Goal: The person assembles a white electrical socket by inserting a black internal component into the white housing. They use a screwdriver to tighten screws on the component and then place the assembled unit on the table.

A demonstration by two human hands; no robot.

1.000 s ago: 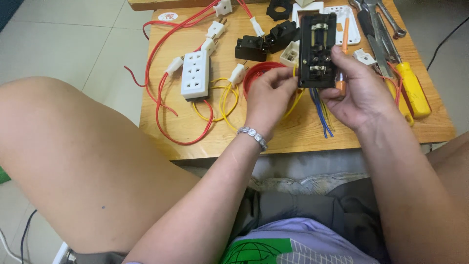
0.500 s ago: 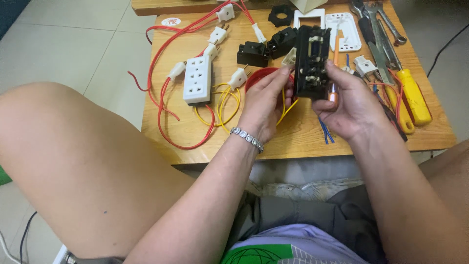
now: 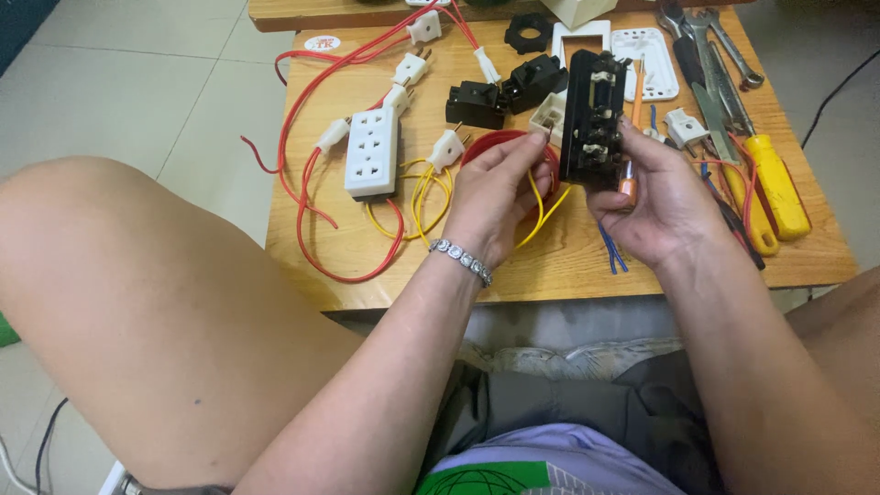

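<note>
From the head camera, looking down past my bare knees at a small wooden table (image 3: 568,266), my right hand (image 3: 665,206) was closed round the lower end of a black switch frame (image 3: 594,115), holding it upright above the tabletop with an orange-handled screwdriver (image 3: 631,156) pinned alongside it. My left hand (image 3: 500,188) was pinched shut on a yellow wire (image 3: 541,215) just beside the frame, thumb and fingertips together. On the table lay a white power strip (image 3: 373,151) with looping red wire (image 3: 312,197), loose white plugs, black parts, and yellow-handled pliers (image 3: 775,183) at the right. The thin wire could have slipped from so light a pinch — and the frame, gripped only at its base alongside the tool, might have twisted loose.
</note>
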